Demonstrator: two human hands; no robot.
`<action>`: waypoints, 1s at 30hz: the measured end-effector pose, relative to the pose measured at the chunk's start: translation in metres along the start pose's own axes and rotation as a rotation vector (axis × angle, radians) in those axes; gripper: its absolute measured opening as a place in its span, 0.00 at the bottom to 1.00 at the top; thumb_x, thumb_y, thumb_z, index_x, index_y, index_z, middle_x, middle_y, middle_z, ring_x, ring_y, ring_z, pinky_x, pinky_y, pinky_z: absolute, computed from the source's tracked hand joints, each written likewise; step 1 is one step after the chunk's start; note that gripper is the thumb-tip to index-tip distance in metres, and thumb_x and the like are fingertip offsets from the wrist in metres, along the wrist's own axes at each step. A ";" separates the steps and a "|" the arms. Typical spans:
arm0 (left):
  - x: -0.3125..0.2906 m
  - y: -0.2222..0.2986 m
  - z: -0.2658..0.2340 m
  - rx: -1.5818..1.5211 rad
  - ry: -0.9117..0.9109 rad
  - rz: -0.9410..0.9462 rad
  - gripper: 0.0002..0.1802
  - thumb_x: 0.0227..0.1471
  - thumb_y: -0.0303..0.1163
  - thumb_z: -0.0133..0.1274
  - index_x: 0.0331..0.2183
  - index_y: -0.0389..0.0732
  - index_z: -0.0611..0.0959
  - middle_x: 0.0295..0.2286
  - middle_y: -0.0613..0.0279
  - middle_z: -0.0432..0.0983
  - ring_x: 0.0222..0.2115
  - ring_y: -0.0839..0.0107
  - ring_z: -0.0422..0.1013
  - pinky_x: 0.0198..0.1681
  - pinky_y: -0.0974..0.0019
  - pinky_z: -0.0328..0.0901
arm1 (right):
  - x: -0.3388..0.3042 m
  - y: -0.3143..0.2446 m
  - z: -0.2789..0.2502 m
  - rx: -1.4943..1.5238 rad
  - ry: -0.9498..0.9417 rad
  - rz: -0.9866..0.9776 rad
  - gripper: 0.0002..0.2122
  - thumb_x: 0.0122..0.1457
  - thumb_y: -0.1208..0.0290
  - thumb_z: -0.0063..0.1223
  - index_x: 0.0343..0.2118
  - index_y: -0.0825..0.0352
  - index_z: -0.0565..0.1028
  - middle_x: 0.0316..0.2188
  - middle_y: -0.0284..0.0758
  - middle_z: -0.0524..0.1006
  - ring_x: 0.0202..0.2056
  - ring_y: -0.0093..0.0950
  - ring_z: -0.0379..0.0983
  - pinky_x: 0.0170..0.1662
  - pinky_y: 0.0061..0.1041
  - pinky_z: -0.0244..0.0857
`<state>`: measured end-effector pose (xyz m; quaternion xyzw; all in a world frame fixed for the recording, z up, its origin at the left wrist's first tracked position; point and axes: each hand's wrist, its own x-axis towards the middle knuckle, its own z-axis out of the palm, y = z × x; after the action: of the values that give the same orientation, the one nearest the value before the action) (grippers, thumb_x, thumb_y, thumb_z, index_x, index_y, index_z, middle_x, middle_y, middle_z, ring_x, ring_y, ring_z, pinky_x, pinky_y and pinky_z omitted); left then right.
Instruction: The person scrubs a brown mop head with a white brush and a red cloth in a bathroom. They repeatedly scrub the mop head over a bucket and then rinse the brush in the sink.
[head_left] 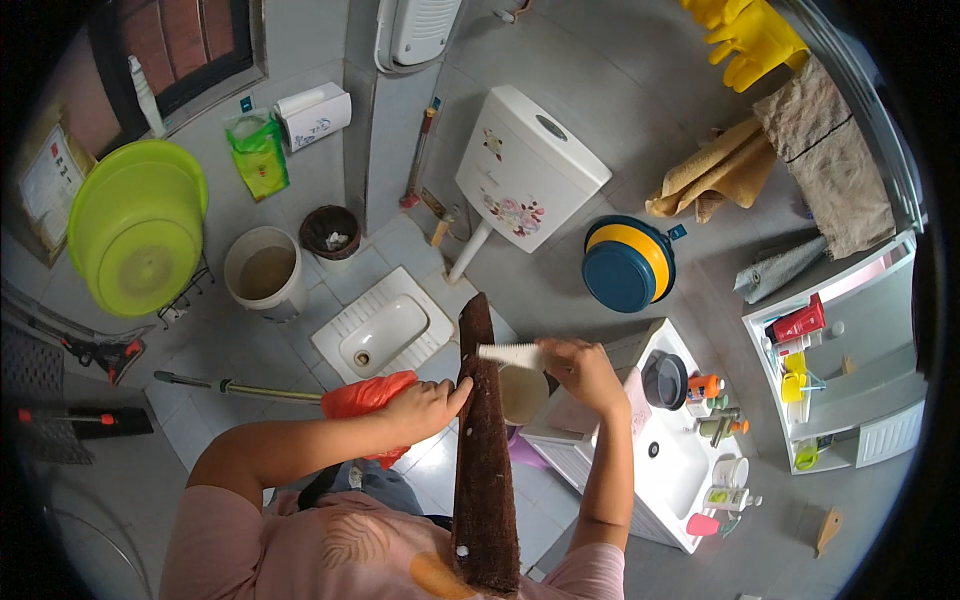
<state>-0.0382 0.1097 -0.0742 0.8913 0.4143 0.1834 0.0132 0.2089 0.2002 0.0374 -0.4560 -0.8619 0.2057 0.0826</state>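
A long, dark brown, rough plank-like piece [483,450] with a few white spots stands lengthwise in front of my chest, its narrow end pointing away. My left hand [438,405] grips its left edge, fingers closed against it. In my right hand [588,370] is a thin white comb-like strip [512,353] with a ridged edge, whose far end touches the right side of the brown piece. Whether the strip is a comb or a brush I cannot tell. Below it, partly hidden, is a pale bucket [524,398]. Red plastic [365,396] shows behind my left forearm.
A squat toilet [385,330] lies in the floor ahead, beside a white bucket [263,270] and a dark waste bin [330,232]. A metal pole [240,388] extends left. The washbasin [672,470] with several bottles stands close at right. Basins and a cistern [530,165] line the walls.
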 end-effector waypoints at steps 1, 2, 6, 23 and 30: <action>0.000 0.000 -0.001 0.008 -0.008 -0.010 0.26 0.41 0.26 0.45 0.46 0.29 0.65 0.22 0.54 0.69 0.18 0.63 0.69 0.22 0.67 0.65 | -0.001 -0.001 -0.003 0.090 -0.060 0.000 0.17 0.43 0.80 0.52 0.39 0.64 0.74 0.37 0.38 0.75 0.34 0.36 0.72 0.39 0.30 0.64; 0.000 -0.001 -0.002 -0.002 -0.043 -0.036 0.26 0.42 0.27 0.44 0.46 0.30 0.65 0.23 0.54 0.69 0.20 0.62 0.69 0.24 0.66 0.65 | 0.001 -0.002 -0.002 0.055 -0.060 0.010 0.17 0.42 0.81 0.53 0.39 0.64 0.74 0.37 0.38 0.75 0.34 0.37 0.72 0.39 0.29 0.64; 0.002 0.004 -0.001 -0.053 -0.092 -0.069 0.24 0.44 0.27 0.43 0.46 0.30 0.64 0.26 0.52 0.70 0.23 0.60 0.70 0.27 0.64 0.66 | 0.004 -0.002 -0.002 -0.120 0.023 0.012 0.19 0.41 0.84 0.53 0.40 0.65 0.74 0.36 0.41 0.75 0.33 0.38 0.73 0.37 0.28 0.66; 0.007 -0.002 0.006 0.018 -0.009 -0.019 0.23 0.40 0.26 0.45 0.41 0.26 0.67 0.22 0.53 0.70 0.19 0.63 0.70 0.22 0.67 0.66 | 0.020 0.034 0.018 0.277 0.072 0.030 0.18 0.41 0.81 0.54 0.40 0.63 0.74 0.31 0.42 0.76 0.31 0.38 0.73 0.34 0.30 0.65; 0.008 -0.011 0.003 -0.047 -0.088 -0.110 0.24 0.43 0.27 0.43 0.44 0.28 0.65 0.26 0.50 0.70 0.24 0.58 0.71 0.28 0.61 0.66 | -0.040 -0.034 -0.048 0.376 -0.159 -0.332 0.18 0.40 0.85 0.56 0.39 0.68 0.74 0.31 0.41 0.76 0.32 0.37 0.73 0.35 0.28 0.65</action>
<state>-0.0405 0.1233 -0.0760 0.8739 0.4573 0.1528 0.0624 0.2220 0.1635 0.0972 -0.2675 -0.8753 0.3810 0.1304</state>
